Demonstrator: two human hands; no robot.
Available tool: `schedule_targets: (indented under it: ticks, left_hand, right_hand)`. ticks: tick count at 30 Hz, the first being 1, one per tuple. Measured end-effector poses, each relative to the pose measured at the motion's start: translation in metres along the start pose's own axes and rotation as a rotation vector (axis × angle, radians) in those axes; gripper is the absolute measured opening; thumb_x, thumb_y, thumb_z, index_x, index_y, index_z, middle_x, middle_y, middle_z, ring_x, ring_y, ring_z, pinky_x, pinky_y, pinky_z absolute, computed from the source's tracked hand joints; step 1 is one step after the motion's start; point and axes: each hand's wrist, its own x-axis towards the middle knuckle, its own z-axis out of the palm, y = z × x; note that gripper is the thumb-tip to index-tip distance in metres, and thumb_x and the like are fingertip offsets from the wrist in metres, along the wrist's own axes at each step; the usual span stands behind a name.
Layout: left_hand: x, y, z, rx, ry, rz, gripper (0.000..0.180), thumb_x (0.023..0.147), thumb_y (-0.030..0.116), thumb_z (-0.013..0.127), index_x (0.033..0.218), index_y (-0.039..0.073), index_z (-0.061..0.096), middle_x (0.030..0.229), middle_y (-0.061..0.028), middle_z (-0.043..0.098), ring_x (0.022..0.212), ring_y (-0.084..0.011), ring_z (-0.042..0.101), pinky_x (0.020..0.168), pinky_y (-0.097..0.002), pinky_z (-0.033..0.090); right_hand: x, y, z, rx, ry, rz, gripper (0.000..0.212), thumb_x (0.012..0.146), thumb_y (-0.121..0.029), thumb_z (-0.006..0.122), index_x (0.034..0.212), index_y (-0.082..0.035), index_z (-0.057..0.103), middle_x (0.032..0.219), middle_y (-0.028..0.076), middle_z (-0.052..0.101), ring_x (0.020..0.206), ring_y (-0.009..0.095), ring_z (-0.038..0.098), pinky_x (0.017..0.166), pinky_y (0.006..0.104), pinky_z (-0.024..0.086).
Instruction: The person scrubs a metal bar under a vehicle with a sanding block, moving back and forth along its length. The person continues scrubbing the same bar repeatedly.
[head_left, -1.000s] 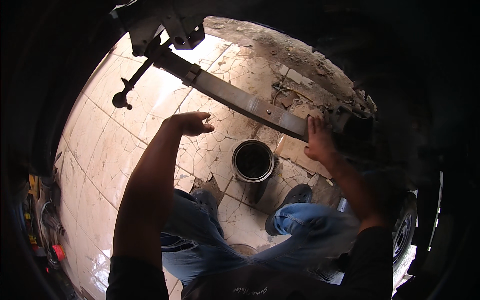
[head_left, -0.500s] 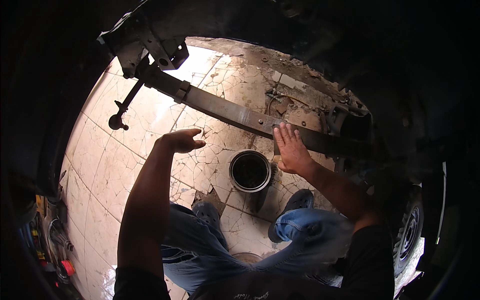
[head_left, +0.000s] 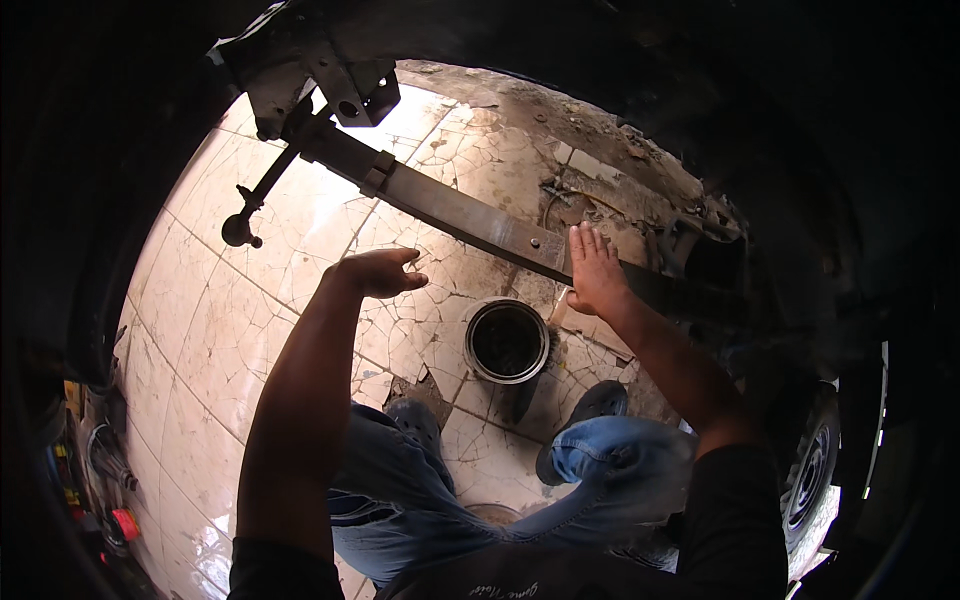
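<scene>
A metal leaf spring [head_left: 455, 212] runs slantwise across the view under the dark vehicle body, with a clamp [head_left: 377, 174] round it on the left. My right hand [head_left: 597, 275] is held flat, fingers stretched out, at the spring just right of a small bolt head [head_left: 535, 243]; whether the palm presses on it I cannot tell. Short of the spring, my left hand [head_left: 380, 273] hangs in the air above the tiles, bent at the wrist, thumb and fingers apart and nothing held. Below and between the hands stands a round open can [head_left: 507, 341] with a dark inside.
At the upper left a bracket [head_left: 350, 95] holds the spring's end, and a rod with a ball joint [head_left: 240, 230] hangs beside it. Cracked tiles [head_left: 200, 300] cover the floor. A wheel [head_left: 812, 470] stands at the right; tools [head_left: 110, 470] lie at the lower left.
My right hand has shifted slightly right and up along the spring. My left hand has moved a little up and right. The whole view has tilted slightly.
</scene>
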Motion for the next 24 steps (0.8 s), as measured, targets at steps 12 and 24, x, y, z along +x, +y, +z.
schedule_targets:
  ticks: [12, 24]
  left_hand:
    - [0.001, -0.006, 0.002, 0.0, -0.006, -0.017, 0.072, 0.094, 0.048, 0.056, 0.148, 0.005, 0.034, 0.148, -0.0211, 0.042, 0.135, -0.0324, 0.044, 0.11, -0.0384, 0.037]
    - [0.008, -0.006, 0.003, 0.007, -0.027, -0.026, 0.075, 0.094, 0.05, 0.057, 0.149, 0.005, 0.032, 0.148, -0.0205, 0.041, 0.135, -0.0328, 0.043, 0.11, -0.0379, 0.037]
  right_hand:
    - [-0.007, -0.014, -0.011, 0.091, -0.039, -0.055, 0.108, 0.075, -0.034, 0.074, 0.153, 0.001, 0.008, 0.159, 0.024, 0.012, 0.147, 0.04, 0.016, 0.119, 0.0486, 0.019]
    - [-0.016, -0.024, 0.003, 0.039, 0.089, -0.199, 0.101, 0.081, -0.038, 0.07, 0.153, 0.001, 0.01, 0.158, 0.024, 0.016, 0.146, 0.039, 0.018, 0.118, 0.05, 0.019]
